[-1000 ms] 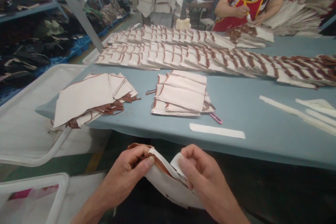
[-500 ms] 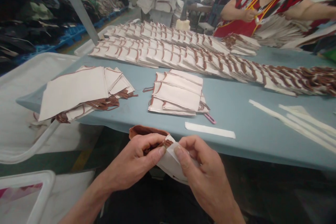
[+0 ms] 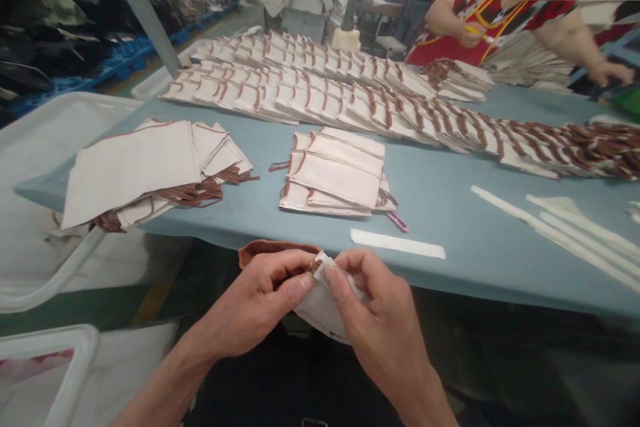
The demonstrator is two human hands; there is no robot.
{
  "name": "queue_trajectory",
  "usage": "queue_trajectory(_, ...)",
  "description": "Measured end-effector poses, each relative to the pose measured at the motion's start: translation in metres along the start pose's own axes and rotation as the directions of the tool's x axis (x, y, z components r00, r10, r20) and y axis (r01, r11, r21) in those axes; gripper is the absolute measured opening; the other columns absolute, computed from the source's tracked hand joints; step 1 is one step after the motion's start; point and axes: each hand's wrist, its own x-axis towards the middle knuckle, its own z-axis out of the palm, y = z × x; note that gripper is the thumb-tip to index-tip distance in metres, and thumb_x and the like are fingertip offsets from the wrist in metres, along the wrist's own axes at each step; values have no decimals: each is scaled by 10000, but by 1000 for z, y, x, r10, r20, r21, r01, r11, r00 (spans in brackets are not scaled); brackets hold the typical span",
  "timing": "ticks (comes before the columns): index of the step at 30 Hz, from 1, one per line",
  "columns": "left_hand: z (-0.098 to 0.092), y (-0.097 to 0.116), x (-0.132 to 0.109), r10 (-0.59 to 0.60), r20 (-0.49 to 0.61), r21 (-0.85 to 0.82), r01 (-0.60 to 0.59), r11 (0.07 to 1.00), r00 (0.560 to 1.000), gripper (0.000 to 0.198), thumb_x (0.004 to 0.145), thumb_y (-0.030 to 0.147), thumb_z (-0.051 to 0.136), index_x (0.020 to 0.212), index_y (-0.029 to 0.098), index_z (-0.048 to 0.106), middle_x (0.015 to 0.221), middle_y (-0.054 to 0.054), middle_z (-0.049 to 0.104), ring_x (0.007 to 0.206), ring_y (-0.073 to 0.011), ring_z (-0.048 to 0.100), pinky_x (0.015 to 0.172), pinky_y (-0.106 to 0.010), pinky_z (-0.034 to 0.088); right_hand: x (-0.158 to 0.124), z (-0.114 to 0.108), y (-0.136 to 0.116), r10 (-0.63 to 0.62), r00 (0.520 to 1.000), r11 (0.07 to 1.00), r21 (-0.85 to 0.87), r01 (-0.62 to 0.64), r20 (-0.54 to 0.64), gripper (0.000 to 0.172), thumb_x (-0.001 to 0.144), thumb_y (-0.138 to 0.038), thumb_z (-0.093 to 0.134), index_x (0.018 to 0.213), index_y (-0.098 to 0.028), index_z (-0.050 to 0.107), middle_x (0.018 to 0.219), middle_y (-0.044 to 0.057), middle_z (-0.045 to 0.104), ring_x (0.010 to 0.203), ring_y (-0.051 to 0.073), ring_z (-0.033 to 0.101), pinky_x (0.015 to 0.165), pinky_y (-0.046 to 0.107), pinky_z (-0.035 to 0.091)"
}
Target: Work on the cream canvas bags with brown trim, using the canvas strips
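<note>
Just off the table's near edge, my left hand (image 3: 267, 297) is closed on a brown and white leather piece (image 3: 320, 319). Its brown flap (image 3: 256, 251) shows behind the fingers, and the white side hangs below. My right hand (image 3: 383, 300) pinches a small white strip (image 3: 324, 263) between thumb and fingers against the piece's upper edge. The two thumbs are close together there. What lies under the right fingers is hidden. On the table, past my right hand, lies a flat white strip (image 3: 397, 243) with a small pink snipper (image 3: 399, 221) behind it.
Stacked white leather pieces with brown edging (image 3: 337, 177) lie mid-table (image 3: 430, 193), and another pile (image 3: 133, 163) sits at left. Long overlapping rows (image 3: 310, 90) run behind. Pale strips (image 3: 575, 237) lie at right. A white bin (image 3: 83, 373) stands lower left. A co-worker (image 3: 470, 27) is across the table.
My right thumb and fingers have moved slightly left, with the white strip now folded closer over the piece's edge. The co-worker's one arm has lowered toward the table at far right.
</note>
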Motion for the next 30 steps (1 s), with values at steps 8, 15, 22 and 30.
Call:
queue_trajectory(8, -3, 1, 1, 18, 7, 14, -18, 1000, 1000, 278, 988, 254, 538, 1086, 158, 780, 956, -19, 713, 812, -149, 582, 717, -201, 442, -4, 8, 1, -16, 997, 994, -105, 8, -76, 202, 990, -355, 592, 842, -222, 625, 614, -49, 649, 491, 115, 584, 492, 211, 384)
queue_trajectory(15, -1, -4, 1, -26, -17, -43, 25, 999, 1000, 252, 931, 245, 576, 1052, 142, 772, 948, -30, 719, 835, -168, 596, 726, -218, 458, -4, 15, -1, -102, 984, 977, -199, 72, -145, 199, 991, -337, 592, 837, -218, 635, 600, -45, 657, 467, 121, 586, 509, 215, 391)
queue_trajectory(22, 1, -7, 1, -58, -38, -69, 56, 996, 998, 253, 916, 315, 610, 989, 124, 757, 897, -40, 706, 795, -171, 587, 698, -237, 462, -4, 16, 1, -103, 985, 978, -193, 76, -135, 199, 995, -335, 588, 844, -216, 642, 602, -40, 667, 470, 125, 594, 513, 217, 392)
queue_trajectory(30, 2, -7, 4, -46, -97, 31, 49, 998, 994, 247, 916, 325, 604, 892, 125, 747, 833, -34, 695, 749, -158, 572, 660, -222, 451, -3, 14, 1, -88, 993, 977, -201, 70, -79, 214, 1004, -348, 583, 853, -212, 646, 594, -39, 653, 457, 122, 582, 503, 215, 374)
